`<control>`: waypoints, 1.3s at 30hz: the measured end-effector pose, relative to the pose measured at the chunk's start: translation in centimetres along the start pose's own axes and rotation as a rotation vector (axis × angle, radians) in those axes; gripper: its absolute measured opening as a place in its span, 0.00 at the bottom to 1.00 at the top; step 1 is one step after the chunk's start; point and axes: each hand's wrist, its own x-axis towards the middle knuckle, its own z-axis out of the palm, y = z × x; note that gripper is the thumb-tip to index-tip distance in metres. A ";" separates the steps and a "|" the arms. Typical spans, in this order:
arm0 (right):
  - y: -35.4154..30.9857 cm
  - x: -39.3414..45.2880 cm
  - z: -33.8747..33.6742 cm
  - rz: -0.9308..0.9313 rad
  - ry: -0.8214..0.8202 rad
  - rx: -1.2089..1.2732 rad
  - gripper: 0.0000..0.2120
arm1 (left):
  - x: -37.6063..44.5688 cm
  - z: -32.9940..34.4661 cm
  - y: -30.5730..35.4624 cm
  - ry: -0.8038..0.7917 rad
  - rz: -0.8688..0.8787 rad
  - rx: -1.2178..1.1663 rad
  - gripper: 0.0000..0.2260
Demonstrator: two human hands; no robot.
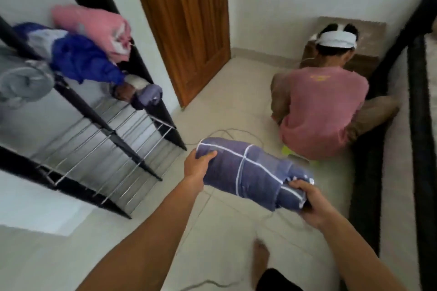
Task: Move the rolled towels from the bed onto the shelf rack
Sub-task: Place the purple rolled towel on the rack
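The rolled purple plaid towel (250, 172) hangs over the floor, its long axis running left to right between both hands: left hand (197, 166) grips the end nearer the shelf rack (104, 134), right hand (307, 203) pinches the other.

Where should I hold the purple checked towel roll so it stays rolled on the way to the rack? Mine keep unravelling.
Take the purple checked towel roll at its two ends, coming in from each side. It is a long bundle lying crosswise, so the left hand wraps one end and the right hand clamps the looser, layered end, probably keeping the folds closed.
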 end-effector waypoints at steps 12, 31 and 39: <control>-3.5 17.3 22.1 0.094 -0.368 -0.183 0.10 | 10.2 -6.0 4.1 -0.082 -0.298 -0.705 0.35; 3.0 31.8 47.0 -0.019 -0.423 -0.537 0.14 | 34.7 -22.5 8.5 0.114 -0.324 -0.758 0.35; 6.1 36.1 54.2 0.082 -0.383 -0.596 0.16 | 40.3 -27.3 9.4 0.124 -0.352 -0.526 0.37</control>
